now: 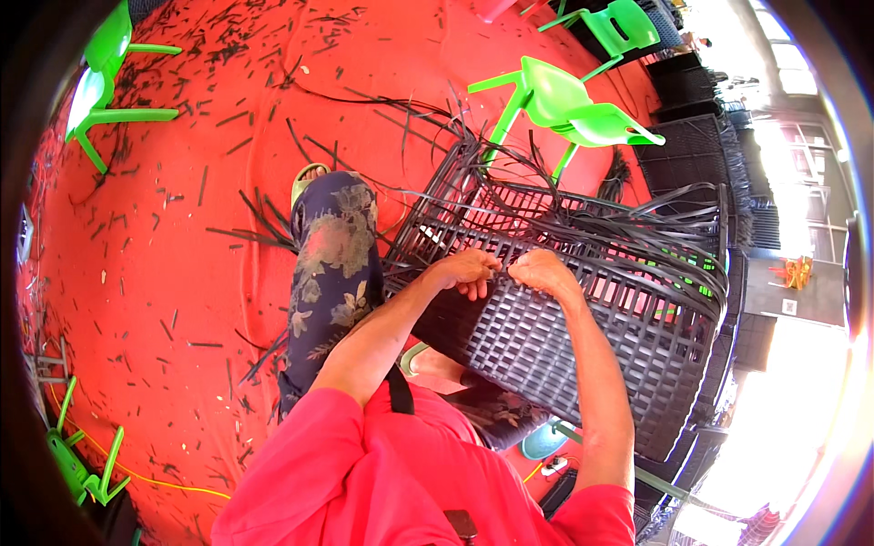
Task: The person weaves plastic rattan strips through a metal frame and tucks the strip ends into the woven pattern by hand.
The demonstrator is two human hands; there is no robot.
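Observation:
A large black woven plastic-rattan frame (569,344) lies tilted before me, its near panel densely woven and its far part an open lattice. Over the top edge of the weave, my left hand (466,272) has its thumb and index finger pinched, the other fingers curled. Close beside it, my right hand (543,271) is closed, knuckles up, at the same edge. What either hand pinches is too small to make out. Long loose black strips (628,235) hang in a tangle across the frame, just beyond my hands.
A green plastic chair (551,100) stands beyond the frame, with another green chair (100,86) at far left. Short black strip offcuts (246,55) litter the red floor (137,273). Black woven panels (687,155) are stacked at right. A yellow cable (173,485) runs at lower left.

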